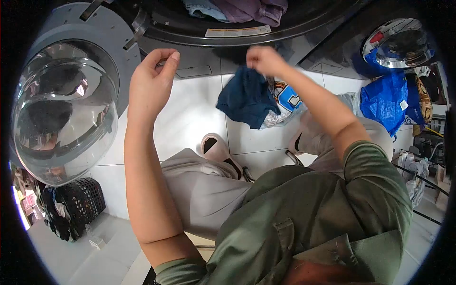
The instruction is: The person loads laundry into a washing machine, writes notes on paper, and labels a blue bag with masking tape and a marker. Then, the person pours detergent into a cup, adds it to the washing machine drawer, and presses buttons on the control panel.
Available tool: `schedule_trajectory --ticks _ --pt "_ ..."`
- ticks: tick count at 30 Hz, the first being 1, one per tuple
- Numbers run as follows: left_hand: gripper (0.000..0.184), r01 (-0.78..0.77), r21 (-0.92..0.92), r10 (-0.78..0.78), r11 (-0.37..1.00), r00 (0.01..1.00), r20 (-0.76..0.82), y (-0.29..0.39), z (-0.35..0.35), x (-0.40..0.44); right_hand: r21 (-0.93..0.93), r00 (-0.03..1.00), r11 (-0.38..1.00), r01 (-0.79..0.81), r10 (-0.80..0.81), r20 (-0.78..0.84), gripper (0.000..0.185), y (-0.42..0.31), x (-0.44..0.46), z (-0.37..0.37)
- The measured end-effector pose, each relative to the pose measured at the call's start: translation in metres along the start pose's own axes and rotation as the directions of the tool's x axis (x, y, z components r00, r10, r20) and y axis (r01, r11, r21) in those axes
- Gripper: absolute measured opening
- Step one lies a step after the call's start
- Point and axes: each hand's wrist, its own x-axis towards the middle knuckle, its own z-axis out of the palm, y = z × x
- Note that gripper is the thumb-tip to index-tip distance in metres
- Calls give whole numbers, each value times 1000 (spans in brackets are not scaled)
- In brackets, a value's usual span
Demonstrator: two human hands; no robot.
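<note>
My right hand (265, 61), slightly smeared by motion, is closed on the top of a dark blue garment (247, 97). The garment hangs down in front of the machine, and its exact kind is hard to make out. My left hand (154, 78) is raised near the machine's open door, its fingers curled in toward the thumb with nothing visible in them. Above both hands is the dark drum opening (166, 23), with purple clothing (251, 10) and light blue clothing (204, 9) inside. Behind the dark garment, a patterned blue and white item (289, 99) lies low by the floor.
The round glass door (64, 114) stands swung out at left. Below it is a black perforated basket (90, 197) with clothes. To the right are a blue bag (387, 102) and a second round machine door (396, 45). My slippered feet (218, 152) rest on white tiles.
</note>
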Motion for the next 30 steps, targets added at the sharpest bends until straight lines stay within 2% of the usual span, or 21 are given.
schedule_trajectory --ticks 1,2,4,6,10,12,13,14,15,17,18,19,20,21,22,24,25,26,27,29,30 --pt "35 -23 -24 22 999 1000 -8 -2 1 1 54 986 996 -66 73 -148 9 -22 12 -31" --pt "35 -47 -47 46 998 999 -16 -2 2 1 68 879 973 222 -170 -446 11 -20 26 -46" --pt "42 -41 -22 42 999 998 47 4 1 0 226 884 960 166 -44 -465 10 -19 41 -54" --pt "51 -113 57 110 992 992 57 6 3 0 429 974 879 -209 228 7 6 -58 39 -75" --pt "71 -475 133 478 870 878 15 -12 34 -8 977 1000 212 20 -9 -18 8 -127 34 -123" --pt "62 -252 -198 304 947 902 308 9 42 -23 985 989 93 145 11 -146 11 -156 31 -127" --pt "50 -54 -124 106 991 884 455 35 32 -26 904 953 340 258 67 -297 8 -155 33 -128" --pt "38 -37 -166 85 985 952 292 44 35 -30 748 907 559 359 -20 -420 28 -134 44 -124" --pt "36 -9 -379 69 926 987 145 49 36 -32 849 961 462 256 -25 -276 46 -123 42 -121" --pt "38 -26 -744 -3 668 999 -38 55 29 -33 666 979 745 -39 -104 173 67 -125 19 -94" --pt "46 -83 -768 22 635 996 -89 57 21 -35 550 883 827 -117 -167 439 78 -135 3 -72" --pt "51 -106 -688 65 718 994 -86 61 15 -36 521 726 834 -183 -243 643 89 -155 -16 -46" --pt "55 -128 -595 103 793 992 -76 62 11 -38 632 713 731 -259 -297 635 80 -172 -36 -10" --pt "62 -71 -369 65 927 998 -28 55 7 -37 778 875 607 -161 -276 397 80 -191 -50 12" --pt "62 -104 -224 81 969 991 -110 45 5 -33 716 801 551 -428 -135 583 67 -213 -53 -7" --pt "63 -114 78 131 990 958 -257 22 2 -26 -28 491 882 -470 288 822 46 -236 -6 -57" --pt "62 -133 114 161 984 944 -289 11 -5 -20 159 687 973 -170 1 726 38 -185 24 -31" --pt "54 -167 -104 120 981 928 -352 16 -6 -18 44 783 994 -103 54 620 36 -163 64 -57" --pt "50 -242 -32 211 970 896 -392 18 -7 -16 28 911 982 -187 163 378 34 -140 111 -99" --pt "43 -354 173 394 919 832 -390 13 -13 -16 156 951 948 -279 295 -93 32 -96 181 -161" --pt "41 -401 294 486 868 808 -333 10 -14 -17 168 960 948 -270 278 -30 31 -71 165 -140"
